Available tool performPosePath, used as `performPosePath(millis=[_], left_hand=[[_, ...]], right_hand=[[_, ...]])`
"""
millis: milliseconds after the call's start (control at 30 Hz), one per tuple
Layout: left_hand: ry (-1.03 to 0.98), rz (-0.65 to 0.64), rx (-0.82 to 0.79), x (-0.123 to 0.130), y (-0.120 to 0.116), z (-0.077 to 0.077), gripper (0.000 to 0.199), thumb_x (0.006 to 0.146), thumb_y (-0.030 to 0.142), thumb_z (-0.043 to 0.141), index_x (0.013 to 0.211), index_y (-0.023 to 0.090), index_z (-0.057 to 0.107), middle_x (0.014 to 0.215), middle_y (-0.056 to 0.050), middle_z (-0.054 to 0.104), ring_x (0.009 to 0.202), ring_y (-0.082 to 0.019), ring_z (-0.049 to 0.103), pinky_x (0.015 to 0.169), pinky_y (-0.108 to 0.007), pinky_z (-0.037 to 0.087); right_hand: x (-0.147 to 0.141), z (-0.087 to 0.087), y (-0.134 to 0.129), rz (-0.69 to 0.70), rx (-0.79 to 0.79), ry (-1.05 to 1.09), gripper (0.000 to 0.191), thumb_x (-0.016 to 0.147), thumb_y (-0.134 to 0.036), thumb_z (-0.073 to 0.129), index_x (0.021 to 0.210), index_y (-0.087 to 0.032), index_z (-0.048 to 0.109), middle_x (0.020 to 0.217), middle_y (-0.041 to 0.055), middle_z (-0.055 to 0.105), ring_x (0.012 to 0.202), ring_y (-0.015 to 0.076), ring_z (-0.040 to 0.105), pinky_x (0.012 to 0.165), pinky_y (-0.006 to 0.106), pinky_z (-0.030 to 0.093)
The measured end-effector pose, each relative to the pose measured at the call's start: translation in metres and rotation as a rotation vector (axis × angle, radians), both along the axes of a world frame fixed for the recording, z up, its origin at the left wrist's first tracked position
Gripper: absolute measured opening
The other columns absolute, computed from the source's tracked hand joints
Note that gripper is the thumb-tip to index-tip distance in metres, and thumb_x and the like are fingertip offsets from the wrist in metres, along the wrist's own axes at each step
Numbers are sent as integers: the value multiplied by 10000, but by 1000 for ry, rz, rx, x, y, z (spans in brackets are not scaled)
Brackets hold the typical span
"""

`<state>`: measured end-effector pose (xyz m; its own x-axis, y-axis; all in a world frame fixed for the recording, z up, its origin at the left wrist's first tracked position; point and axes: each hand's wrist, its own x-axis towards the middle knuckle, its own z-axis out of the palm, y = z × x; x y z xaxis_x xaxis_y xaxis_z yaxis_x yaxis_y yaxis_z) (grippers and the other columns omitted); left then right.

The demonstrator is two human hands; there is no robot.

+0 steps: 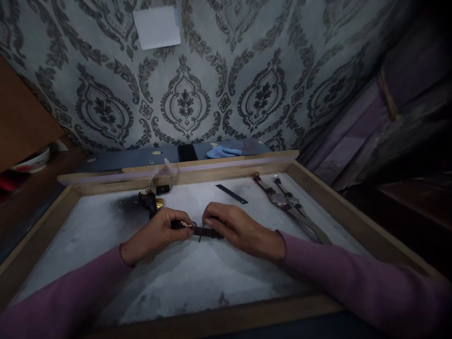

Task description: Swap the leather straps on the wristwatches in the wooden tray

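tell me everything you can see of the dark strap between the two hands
The strap is a narrow, blackish-brown band, leather-like in look. It runs roughly sideways over the tray, pinched by the left hand on one side and the right hand on the other, which cover much of its ends. A gold-coloured piece shows beside it at the left hand; whether they are joined is unclear. A thin dark piece juts out below it. Stitching or holes cannot be made out.

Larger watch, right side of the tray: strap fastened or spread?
Spread. The larger watch lies in the wooden-rimmed tray, its two strap halves running out opposite ways from the case.
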<state>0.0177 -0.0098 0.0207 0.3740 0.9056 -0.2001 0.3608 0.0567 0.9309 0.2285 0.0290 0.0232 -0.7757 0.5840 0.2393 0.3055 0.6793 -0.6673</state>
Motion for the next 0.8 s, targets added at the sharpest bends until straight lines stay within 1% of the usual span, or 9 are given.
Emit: performPosePath(millis=[100,167,267,367,533,700,800], left_hand=[[-5,-19,11,0,0,-2,236,760,377,627,699,149,641,604,27,482,582,-107,382,544,-231,284],[-14,-38,19,0,0,-3,235,770,375,627,706,149,645,609,29,489,583,-106,383,551,-230,289],[-21,-39,8,1,0,-2,191,761,331,627,709,148,643,596,41,481,565,-97,369,547,-227,281],[-33,-29,-16,3,-1,0,162,742,298,623,695,143,633,576,51,454,548,-92,344,534,-227,261],[-61,-27,-35,4,-1,0,173,741,308,624,686,144,626,581,46,459,554,-97,350,536,-232,260],[-50,-31,-37,3,-1,-1,154,738,285,617,700,138,638,605,34,472,570,-101,358,536,-235,260],[-47,-23,-51,3,-1,0,158,730,286,611,688,134,624,593,39,453,561,-97,349,527,-232,251]], right_hand=[[-2,-2,-7,-33,100,-41,44,902,-175,496,875,-162,529,834,42,572,739,149,494,659,262,381],[-3,-3,-10,-48,117,-62,22,870,-149,539,885,-164,546,835,49,595,773,167,509,674,273,390],[-4,-5,-12,-47,88,-67,60,850,-116,558,882,-162,578,801,40,608,760,164,524,662,267,393],[-5,-7,-11,-45,64,-47,60,849,-118,567,886,-156,595,802,39,608,745,156,530,660,264,401],[-6,-10,-8,-16,42,-41,37,851,-125,579,857,-138,614,779,37,597,732,153,532,658,269,401],[-5,-6,-7,-25,-40,-7,83,871,-124,559,863,-130,641,802,37,584,722,138,542,646,257,413],[-4,-3,-5,-47,-55,22,125,871,-86,535,881,-134,651,798,28,573,699,123,538,626,238,408]])
